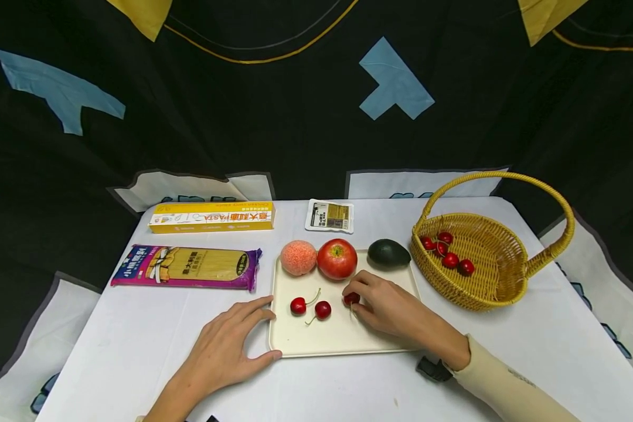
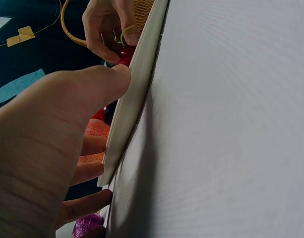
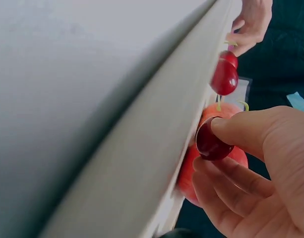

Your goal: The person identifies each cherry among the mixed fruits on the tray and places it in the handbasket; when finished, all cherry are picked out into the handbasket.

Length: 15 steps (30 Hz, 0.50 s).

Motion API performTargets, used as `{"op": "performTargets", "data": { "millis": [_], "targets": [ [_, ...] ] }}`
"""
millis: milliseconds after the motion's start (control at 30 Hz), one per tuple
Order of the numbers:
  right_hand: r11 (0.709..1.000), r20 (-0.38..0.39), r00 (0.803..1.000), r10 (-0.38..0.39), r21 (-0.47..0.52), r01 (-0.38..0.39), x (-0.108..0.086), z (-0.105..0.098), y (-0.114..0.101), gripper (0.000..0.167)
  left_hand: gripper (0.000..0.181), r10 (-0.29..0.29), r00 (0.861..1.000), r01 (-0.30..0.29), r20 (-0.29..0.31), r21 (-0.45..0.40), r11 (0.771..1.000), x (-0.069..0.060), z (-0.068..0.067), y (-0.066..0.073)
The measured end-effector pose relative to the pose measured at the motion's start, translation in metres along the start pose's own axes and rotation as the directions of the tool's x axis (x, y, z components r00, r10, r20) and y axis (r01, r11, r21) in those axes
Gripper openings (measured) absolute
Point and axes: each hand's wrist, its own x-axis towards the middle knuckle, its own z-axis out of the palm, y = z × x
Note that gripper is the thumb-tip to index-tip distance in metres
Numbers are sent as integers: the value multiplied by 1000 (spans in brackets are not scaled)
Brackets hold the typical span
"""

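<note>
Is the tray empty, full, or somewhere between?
Partly filled: at least an apple and two cherries sit on the tray, with bare surface showing toward its near edge.

Yellow box [image 1: 211, 217]: bore "PASTA" and "意大利面", upside down. Purple packet [image 1: 187, 268]: bore "意大利面". White packet [image 1: 329, 216]: print was too small to read.

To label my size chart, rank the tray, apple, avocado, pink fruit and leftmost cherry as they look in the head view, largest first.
1. Tray
2. Apple
3. Pink fruit and avocado: too alike to rank
4. Leftmost cherry
</note>
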Motion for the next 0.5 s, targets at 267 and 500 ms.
{"op": "performTargets", "data": {
  "millis": [267, 500],
  "targets": [
    [998, -60, 998, 36, -46, -39, -5, -20, 5, 22, 61, 4, 1000, -4, -6, 3, 1000, 1, 1, -1],
    [994, -130, 989, 76, -69, -85, -12, -35, 15, 26, 61, 7, 1000, -7, -4, 6, 1000, 0, 1, -1]
  ]
}}
